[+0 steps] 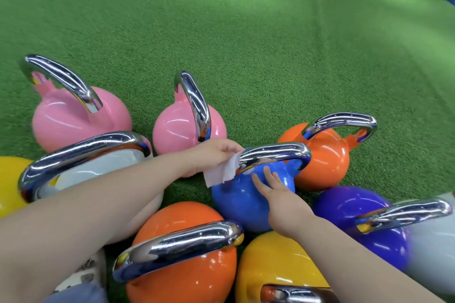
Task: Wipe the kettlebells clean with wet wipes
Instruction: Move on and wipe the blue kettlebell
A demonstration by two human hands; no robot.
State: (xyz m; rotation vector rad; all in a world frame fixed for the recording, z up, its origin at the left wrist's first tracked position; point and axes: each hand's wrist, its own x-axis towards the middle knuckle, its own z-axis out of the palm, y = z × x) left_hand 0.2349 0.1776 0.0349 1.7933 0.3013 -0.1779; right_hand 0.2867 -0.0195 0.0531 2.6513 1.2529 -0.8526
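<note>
two hands point(216, 152) point(273, 186) on blue kettlebell point(240, 200)

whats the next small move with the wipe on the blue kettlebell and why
Probably slide the wet wipe rightward along the chrome handle of the blue kettlebell. The left hand pinches it at the handle's left end, so the rest looks unwiped, while the right hand rests open on the ball, steadying it.

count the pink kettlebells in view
2. One pink kettlebell sits at the far left on the green turf; the other pink kettlebell is to its right, just beyond the left hand holding the wipe. Arms could hide more.
</note>
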